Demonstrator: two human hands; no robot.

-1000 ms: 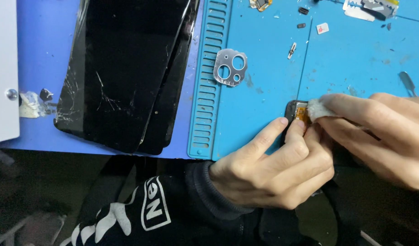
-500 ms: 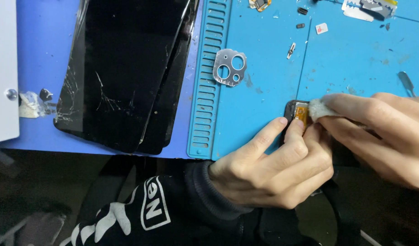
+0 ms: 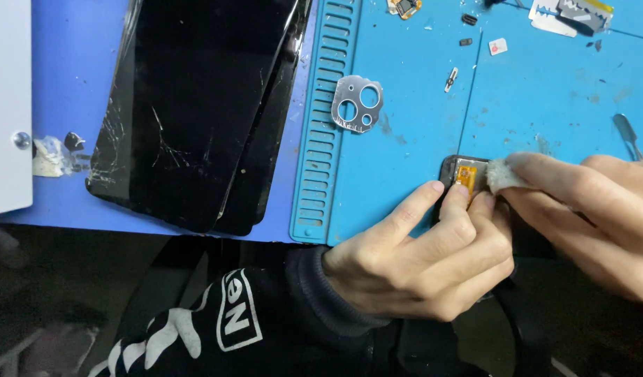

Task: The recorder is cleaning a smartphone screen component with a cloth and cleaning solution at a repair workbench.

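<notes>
Head cam: left hand (image 3: 419, 269) is pinning a small dark part (image 3: 455, 172) with an orange flex at the blue mat's (image 3: 419, 126) front edge, while right hand (image 3: 587, 209) is pinching a white wad (image 3: 501, 175) tight, pressing it against that part. Cracked screens (image 3: 195, 105) are lying off to the left.

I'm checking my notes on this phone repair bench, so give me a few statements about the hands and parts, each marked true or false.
1. The right hand presses a small white wad against the dark part with the orange flex. True.
2. The left hand lies flat on the cracked black screen. False: its fingertips steady the dark part on the blue mat.
3. The metal camera-lens frame lies loose on the mat, touched by neither hand. True.
4. The cracked screen lies to the right of both hands. False: it lies to their left.
</notes>
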